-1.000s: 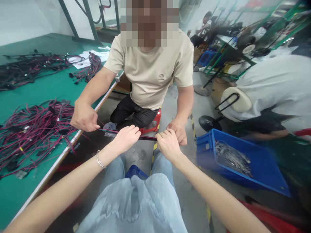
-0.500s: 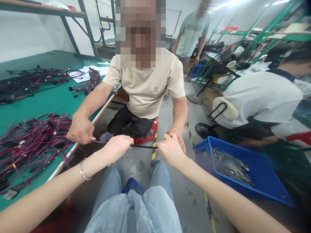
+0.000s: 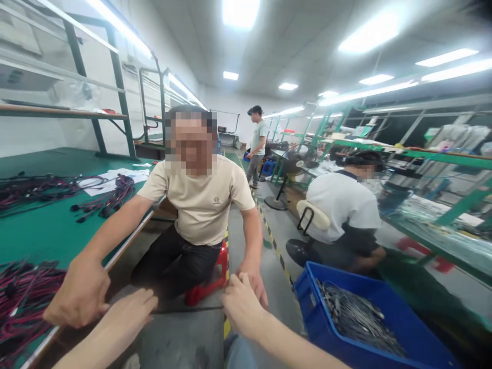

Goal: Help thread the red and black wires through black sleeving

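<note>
To our right we see a blue crate (image 3: 317,325) holding a heap of grey cables (image 3: 353,318). Beyond it, a person in a white shirt (image 3: 342,205) sits against a cream backrest (image 3: 314,214), near a standing fan (image 3: 294,164). Yellow-and-black tape (image 3: 272,236) marks the floor (image 3: 279,287). Farther back we spot a standing person in a pale green shirt (image 3: 259,138). On our left, white papers (image 3: 98,182) lie on the green counter (image 3: 38,225), below a shelf (image 3: 57,114). Above us, ceiling lights (image 3: 241,11) glow.
</note>
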